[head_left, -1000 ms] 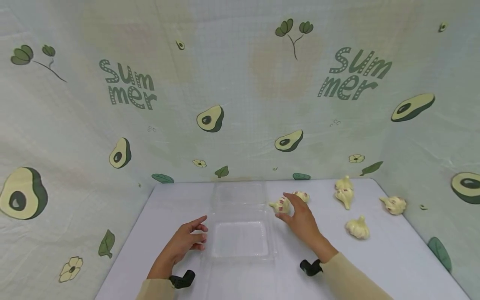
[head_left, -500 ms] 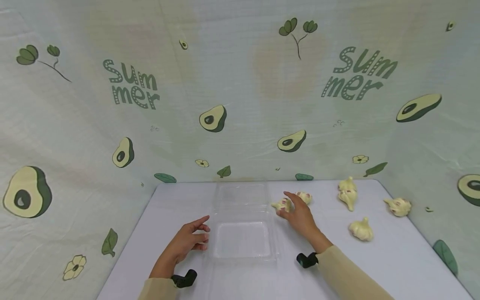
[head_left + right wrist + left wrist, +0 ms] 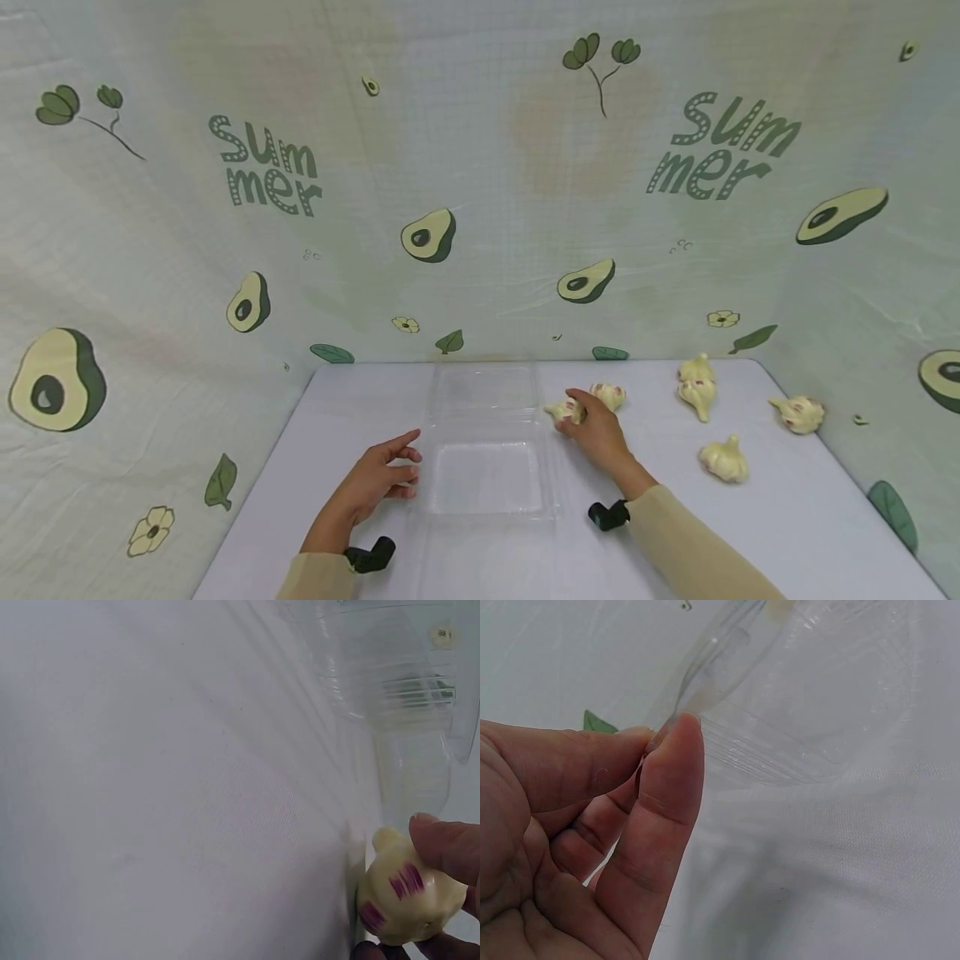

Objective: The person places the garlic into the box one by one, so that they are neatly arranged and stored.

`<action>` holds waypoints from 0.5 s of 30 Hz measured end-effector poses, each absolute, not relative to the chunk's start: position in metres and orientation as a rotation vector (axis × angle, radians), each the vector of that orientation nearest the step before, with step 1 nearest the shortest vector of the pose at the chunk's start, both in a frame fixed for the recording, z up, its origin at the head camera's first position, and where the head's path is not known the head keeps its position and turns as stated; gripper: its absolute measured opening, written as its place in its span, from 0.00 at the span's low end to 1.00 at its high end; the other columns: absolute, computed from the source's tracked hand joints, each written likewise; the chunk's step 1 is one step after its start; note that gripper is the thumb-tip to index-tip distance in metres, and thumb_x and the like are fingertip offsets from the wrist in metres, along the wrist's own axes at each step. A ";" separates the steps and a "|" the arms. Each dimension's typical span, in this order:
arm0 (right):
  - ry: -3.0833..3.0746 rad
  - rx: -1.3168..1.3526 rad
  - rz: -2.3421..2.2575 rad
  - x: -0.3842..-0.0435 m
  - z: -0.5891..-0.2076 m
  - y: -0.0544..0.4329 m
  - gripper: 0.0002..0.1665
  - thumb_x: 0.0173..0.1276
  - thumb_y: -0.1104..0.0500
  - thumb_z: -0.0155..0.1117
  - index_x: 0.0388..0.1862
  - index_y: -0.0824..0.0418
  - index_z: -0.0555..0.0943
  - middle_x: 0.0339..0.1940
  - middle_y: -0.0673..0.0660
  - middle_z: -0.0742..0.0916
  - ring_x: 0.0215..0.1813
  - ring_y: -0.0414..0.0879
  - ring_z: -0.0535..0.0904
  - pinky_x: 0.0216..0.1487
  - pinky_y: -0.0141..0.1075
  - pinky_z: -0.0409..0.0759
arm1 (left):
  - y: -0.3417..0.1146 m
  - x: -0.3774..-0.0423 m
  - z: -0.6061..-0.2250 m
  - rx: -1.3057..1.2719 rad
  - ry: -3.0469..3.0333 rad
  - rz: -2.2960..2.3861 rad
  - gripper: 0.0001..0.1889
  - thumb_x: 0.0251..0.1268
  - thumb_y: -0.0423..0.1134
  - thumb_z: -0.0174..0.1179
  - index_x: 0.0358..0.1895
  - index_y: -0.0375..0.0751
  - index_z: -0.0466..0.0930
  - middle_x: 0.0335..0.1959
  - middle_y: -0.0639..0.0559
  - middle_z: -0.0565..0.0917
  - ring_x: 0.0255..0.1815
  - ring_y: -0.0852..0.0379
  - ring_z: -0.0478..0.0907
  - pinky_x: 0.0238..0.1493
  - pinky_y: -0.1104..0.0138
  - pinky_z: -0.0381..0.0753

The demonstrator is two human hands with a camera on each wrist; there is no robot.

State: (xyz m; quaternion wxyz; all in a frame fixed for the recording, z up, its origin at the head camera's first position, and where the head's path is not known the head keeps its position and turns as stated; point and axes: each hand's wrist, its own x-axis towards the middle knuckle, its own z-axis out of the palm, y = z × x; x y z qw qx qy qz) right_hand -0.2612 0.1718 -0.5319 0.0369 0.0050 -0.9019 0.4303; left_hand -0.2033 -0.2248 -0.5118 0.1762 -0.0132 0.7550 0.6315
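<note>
A clear plastic container (image 3: 486, 483) lies opened out on the table, its lid (image 3: 483, 392) at the far side. At its left edge my left hand (image 3: 373, 482) pinches the thin plastic rim (image 3: 676, 712) between thumb and finger. To the right of the container, my right hand (image 3: 602, 437) grips a garlic bulb (image 3: 409, 892) with purple streaks; thumb on one side, fingers round the other. The bulb's stem points left toward the container. Part of the bulb is hidden by the fingers in the head view.
Another garlic bulb (image 3: 609, 396) sits just behind my right hand. Farther right lie two bulbs close together, with a stem-down one (image 3: 697, 396) in front, a single bulb (image 3: 724, 459), and one (image 3: 799, 414) by the right edge. A printed cloth (image 3: 495, 192) walls the table.
My right hand's fingers have come down and closed round the garlic bulb. The left hand stays at the container's edge. The head view has shifted slightly.
</note>
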 end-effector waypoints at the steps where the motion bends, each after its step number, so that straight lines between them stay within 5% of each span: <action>1: -2.763 0.005 1.321 -0.261 -0.532 0.172 0.37 0.69 0.60 0.74 0.75 0.62 0.74 0.75 0.70 0.77 0.76 0.67 0.71 0.76 0.63 0.69 | -0.225 -0.203 -0.512 -0.037 2.136 1.791 0.38 0.71 0.24 0.63 0.82 0.41 0.63 0.55 0.40 0.76 0.40 0.54 0.80 0.37 0.64 0.89; 15: -2.666 -0.094 1.371 -0.252 -0.524 0.170 0.37 0.62 0.63 0.78 0.64 0.69 0.69 0.59 0.71 0.82 0.56 0.60 0.80 0.56 0.50 0.81 | -0.226 -0.204 -0.514 -0.029 2.140 1.791 0.38 0.70 0.24 0.63 0.82 0.41 0.63 0.54 0.42 0.76 0.40 0.54 0.80 0.37 0.64 0.89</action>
